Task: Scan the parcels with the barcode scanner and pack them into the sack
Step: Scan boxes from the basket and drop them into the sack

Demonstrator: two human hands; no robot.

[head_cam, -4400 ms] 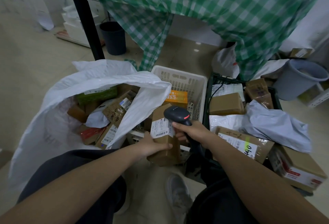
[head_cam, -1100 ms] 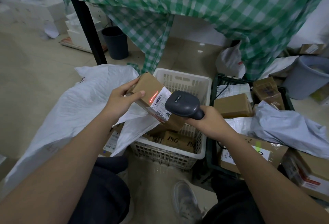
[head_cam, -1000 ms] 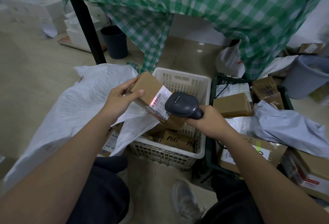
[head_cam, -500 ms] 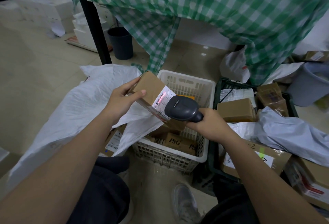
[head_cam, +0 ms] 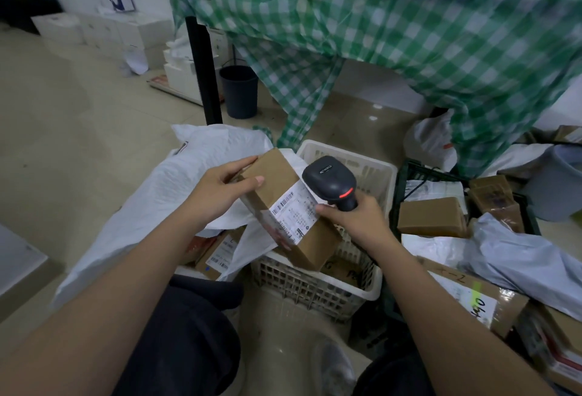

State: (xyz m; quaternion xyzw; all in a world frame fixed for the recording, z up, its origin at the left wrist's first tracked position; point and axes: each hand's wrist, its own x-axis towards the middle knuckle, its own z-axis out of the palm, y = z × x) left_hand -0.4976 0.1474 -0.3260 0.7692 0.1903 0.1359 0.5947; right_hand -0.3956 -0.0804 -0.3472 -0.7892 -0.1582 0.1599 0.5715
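Nearest the camera, two forearms reach forward from 6 o'clock. The left hand (head_cam: 220,189) grips the far upper end of a brown cardboard parcel (head_cam: 285,206), thumb over the top face and fingers (head_cam: 242,164) curled round the far edge, so the box tilts with its white shipping label (head_cam: 293,209) facing up. At 3 o'clock of the label, the right hand (head_cam: 356,219) is wrapped round the handle of the black barcode scanner (head_cam: 330,179), whose head stands just beside the label's far corner, a red light glowing on its neck. No red line shows on the label itself.

The step in hand looks like the scan of this parcel, at or just past the read. The parcel hangs over the white basket (head_cam: 374,288), which holds more boxes. At 9 o'clock of it lies the white sack (head_cam: 163,187), its mouth partly folded, with packed boxes (head_cam: 220,252) showing inside.

Next, I judge, the left hand must carry the parcel leftward and lower it through that slack opening, which may need spreading first.

Further out at 3 o'clock a dark crate (head_cam: 406,181) holds unscanned parcels and grey mailers (head_cam: 516,254). Beyond, a green checked cloth (head_cam: 409,36) hangs over a raised surface.
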